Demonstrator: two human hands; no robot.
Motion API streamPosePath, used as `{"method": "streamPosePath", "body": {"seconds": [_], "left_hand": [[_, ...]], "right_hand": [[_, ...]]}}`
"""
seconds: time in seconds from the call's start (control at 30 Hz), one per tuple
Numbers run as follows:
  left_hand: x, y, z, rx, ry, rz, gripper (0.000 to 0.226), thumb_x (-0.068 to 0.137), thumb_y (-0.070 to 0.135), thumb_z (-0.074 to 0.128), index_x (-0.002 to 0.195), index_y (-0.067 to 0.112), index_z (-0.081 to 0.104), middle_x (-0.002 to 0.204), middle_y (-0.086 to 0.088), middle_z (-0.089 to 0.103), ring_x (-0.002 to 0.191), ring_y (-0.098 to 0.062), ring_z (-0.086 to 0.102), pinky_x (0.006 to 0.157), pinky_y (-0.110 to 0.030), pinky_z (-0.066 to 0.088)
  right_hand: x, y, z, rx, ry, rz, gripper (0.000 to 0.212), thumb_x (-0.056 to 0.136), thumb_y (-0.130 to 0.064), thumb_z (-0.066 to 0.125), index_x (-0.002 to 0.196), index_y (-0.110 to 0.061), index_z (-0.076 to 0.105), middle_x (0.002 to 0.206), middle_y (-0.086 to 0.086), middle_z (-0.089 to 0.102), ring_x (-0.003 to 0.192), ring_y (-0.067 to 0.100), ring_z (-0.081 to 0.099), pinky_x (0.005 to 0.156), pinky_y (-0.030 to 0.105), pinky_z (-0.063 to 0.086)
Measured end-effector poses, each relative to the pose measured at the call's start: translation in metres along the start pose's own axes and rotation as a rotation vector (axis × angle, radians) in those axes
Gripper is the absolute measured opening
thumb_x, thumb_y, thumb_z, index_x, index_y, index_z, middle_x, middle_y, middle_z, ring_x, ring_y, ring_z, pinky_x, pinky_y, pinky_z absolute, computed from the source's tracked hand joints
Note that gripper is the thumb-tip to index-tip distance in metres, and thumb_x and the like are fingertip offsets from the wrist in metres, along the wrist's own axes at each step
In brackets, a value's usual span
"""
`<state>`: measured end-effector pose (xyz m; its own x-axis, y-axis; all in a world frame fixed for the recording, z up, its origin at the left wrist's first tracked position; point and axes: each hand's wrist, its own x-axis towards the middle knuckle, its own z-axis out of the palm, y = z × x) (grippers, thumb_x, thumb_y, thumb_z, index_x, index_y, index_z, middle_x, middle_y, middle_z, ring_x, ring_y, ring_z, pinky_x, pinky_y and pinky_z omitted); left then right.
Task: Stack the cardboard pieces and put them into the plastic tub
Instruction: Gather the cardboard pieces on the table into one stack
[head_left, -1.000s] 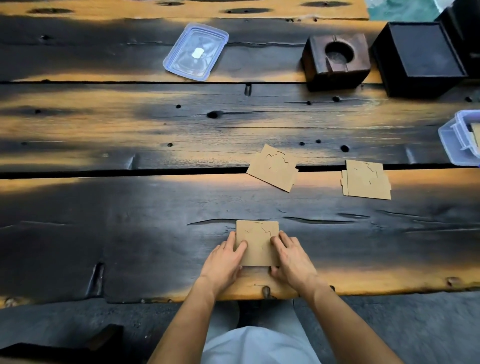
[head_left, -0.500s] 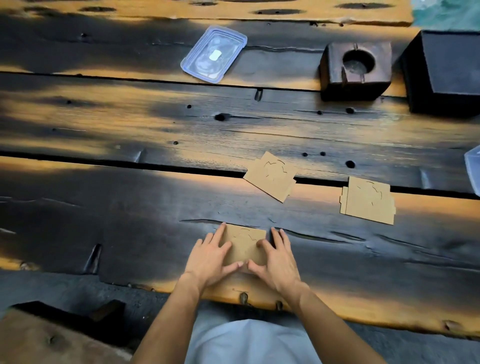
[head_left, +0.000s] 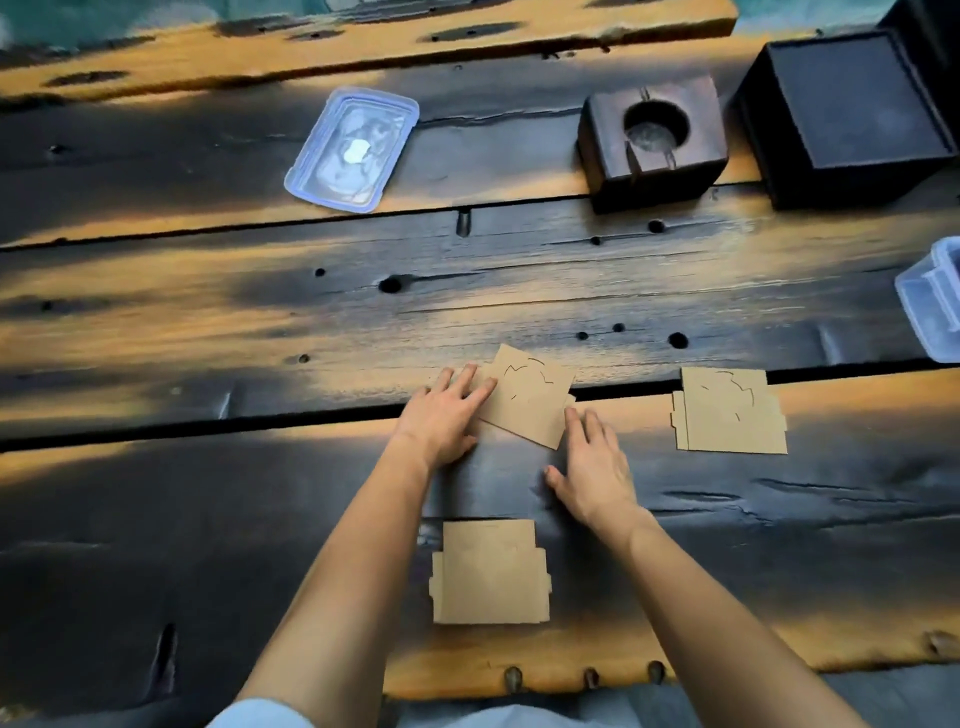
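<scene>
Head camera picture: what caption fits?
Both hands reach the middle cardboard; two more wait.

A heavy table (head_left: 156, 322) of charred, dark wooden planks, streaked with warm amber patches and pocked with knots and holes, filled the view, a dark wooden block (head_left: 652, 143) with a round recess and a black box (head_left: 847, 114) standing at its far right.

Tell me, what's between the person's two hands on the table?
A tilted cardboard piece lies between the left hand and the right hand; fingers of both touch its edges. The head view shows this.
</scene>
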<state>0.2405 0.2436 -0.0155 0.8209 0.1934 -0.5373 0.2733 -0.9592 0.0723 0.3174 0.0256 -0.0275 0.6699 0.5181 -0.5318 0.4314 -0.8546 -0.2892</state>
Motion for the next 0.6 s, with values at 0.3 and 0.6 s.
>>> {"method": "streamPosePath", "body": {"seconds": [0.3, 0.6], "left_hand": [[0.048, 0.001, 0.011, -0.077, -0.049, 0.01, 0.107, 0.088, 0.05, 0.074, 0.164, 0.036, 0.0, 0.176, -0.001, -0.003, 0.161, -0.031, 0.005, 0.121, -0.056, 0.032], [0.051, -0.006, 0.015, -0.083, -0.031, 0.014, 0.098, 0.087, 0.056, 0.073, 0.162, 0.036, 0.014, 0.175, 0.001, 0.005, 0.16, -0.026, 0.009, 0.119, -0.054, 0.03]], "right_hand": [[0.038, -0.01, -0.001, -0.061, -0.034, -0.013, 0.089, 0.097, -0.035, 0.066, 0.163, -0.017, 0.01, 0.172, 0.018, -0.005, 0.154, 0.039, 0.015, 0.125, 0.044, 0.025], [0.065, -0.009, -0.016, -0.152, -0.049, -0.093, 0.072, 0.091, -0.034, 0.075, 0.148, -0.015, 0.033, 0.162, 0.016, 0.028, 0.137, 0.036, 0.039, 0.113, 0.044, 0.04]]}}
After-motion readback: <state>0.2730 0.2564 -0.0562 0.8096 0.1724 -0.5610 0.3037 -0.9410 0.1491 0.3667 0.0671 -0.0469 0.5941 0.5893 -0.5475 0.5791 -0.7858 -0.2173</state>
